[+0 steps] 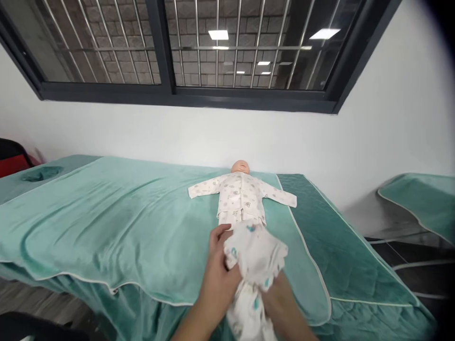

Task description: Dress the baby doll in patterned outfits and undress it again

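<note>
A doll point(240, 166) lies on its back on the green bed cover, dressed in a white patterned top point(240, 192) with its sleeves spread wide and matching trousers point(230, 218). In front of its legs, a bunched white cloth garment point(258, 251) with teal marks is held up. My left hand point(222, 265) grips the garment's left side, fingers curled round it. My right hand point(279, 293) is behind the garment on the right, its fingers hidden by the cloth. The lower part of the garment hangs between my wrists.
The green bed point(106, 213) spans the view, with a face hole point(42, 174) at far left. A barred window point(192, 97) is above. Another green-covered surface point(423, 199) is at right, and a red and black item point(14, 158) at left.
</note>
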Demonstrator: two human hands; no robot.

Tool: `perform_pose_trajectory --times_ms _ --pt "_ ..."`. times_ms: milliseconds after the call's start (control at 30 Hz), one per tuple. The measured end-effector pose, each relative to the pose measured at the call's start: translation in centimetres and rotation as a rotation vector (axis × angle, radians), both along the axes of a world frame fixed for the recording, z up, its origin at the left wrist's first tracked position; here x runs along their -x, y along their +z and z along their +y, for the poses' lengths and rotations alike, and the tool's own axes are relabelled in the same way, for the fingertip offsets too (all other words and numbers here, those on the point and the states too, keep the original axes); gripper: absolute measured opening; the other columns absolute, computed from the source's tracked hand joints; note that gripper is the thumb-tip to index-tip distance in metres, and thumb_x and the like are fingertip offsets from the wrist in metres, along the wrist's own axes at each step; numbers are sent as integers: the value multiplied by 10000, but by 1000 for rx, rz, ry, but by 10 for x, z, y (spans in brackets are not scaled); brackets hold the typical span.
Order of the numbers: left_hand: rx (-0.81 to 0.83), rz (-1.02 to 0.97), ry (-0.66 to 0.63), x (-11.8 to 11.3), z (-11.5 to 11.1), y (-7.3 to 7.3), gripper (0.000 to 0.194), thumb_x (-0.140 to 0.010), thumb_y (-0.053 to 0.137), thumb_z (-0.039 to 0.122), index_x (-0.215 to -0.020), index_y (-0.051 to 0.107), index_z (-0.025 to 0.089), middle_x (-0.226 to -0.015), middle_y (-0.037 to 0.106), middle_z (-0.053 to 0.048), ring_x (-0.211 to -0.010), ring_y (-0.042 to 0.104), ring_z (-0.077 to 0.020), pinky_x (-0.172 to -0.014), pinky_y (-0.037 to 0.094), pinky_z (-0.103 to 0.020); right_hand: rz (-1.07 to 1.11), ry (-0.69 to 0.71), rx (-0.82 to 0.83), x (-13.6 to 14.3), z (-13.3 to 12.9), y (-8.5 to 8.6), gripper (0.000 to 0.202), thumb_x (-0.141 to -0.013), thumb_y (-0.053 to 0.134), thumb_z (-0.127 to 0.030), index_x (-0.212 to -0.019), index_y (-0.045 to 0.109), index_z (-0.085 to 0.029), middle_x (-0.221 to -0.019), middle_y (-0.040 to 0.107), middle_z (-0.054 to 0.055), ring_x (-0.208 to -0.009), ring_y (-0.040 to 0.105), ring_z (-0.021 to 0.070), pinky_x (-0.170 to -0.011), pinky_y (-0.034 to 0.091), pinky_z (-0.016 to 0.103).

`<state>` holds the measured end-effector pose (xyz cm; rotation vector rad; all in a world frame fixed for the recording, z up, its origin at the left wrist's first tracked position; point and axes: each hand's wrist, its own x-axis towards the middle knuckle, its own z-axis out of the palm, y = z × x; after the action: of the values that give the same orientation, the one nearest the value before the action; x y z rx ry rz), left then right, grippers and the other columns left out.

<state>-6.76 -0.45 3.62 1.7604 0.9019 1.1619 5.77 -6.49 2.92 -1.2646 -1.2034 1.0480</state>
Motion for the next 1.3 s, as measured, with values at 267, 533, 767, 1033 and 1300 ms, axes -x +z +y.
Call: perform_pose_trajectory --times_ms 267,533,767,1033,1300 --pt "-127 87 -32 -24 46 9 242 -934 503 307 -1160 582 344 -1249 592 -51 -1166 570 -218 -962 508 -399 -759 -750 -237 -165 30 55 549 -821 585 -389 -1341 533 -221 -1267 620 119 -1137 599 299 -980 473 406" --pt "-371 263 -37 -24 116 4 236 -960 448 246 -1127 606 296 -1162 640 -44 -1137 564 -210 -987 468 -393 -1331 -336 418 -252 56 -19 720 -847 573 -464 -1492 331 -255 -1517 384 154 -1341 420 411 -999 408 570" --pt "-408 324 56 -82 213 26 249 -951 446 252 -1123 626 236 -1170 646 -47 -1170 536 -219 -1035 427 -400 -1109 -323 -118 -179 123 38 590 -924 514 -513 -1466 358 -340 -1580 291 64 -1425 318 339 -1108 371 518" --pt "-320 422 44 -133 282 19 332 -960 401 253 -1138 680 232 -1220 655 -41 -1179 553 -224 -1048 431 -397 -471 -361 -305 -134 280 14 321 -922 513 -339 -1228 576 -262 -1286 601 54 -1228 529 231 -1075 399 424" --pt "-211 426 92 -130 280 12 349 -959 409 266 -1208 653 250 -1304 619 -17 -1227 534 -199 -1057 425 -374 -273 -341 -187 -131 288 1 240 -910 519 -315 -1121 625 -271 -1173 672 18 -1131 588 227 -993 434 403"
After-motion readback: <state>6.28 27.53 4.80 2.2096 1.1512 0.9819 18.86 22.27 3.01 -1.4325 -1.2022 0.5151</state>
